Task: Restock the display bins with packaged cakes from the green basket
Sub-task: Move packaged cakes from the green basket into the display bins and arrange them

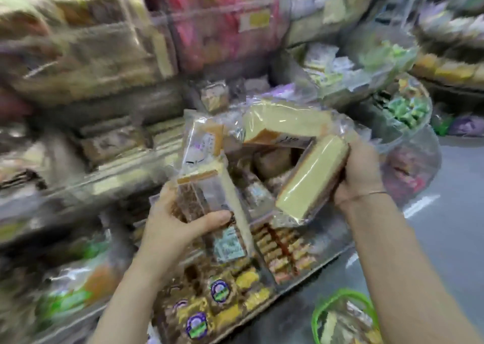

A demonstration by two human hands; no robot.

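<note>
Above the bins [277, 239], both hands [180, 223] [361, 171] grip wrapped cakes [311, 178], long axes steeply tilted.

Pink packages [209, 16], grey floor [458, 199]

Shelves [86, 63] at left smeared by motion blur; their packets unreadable. Green basket [318, 317] cut off by bottom edge. Right hand [362, 168]: fingers hidden behind wrapped cake [311, 178]. Label [229, 244] on left hand's packet [209, 186] too blurred to read.
</note>
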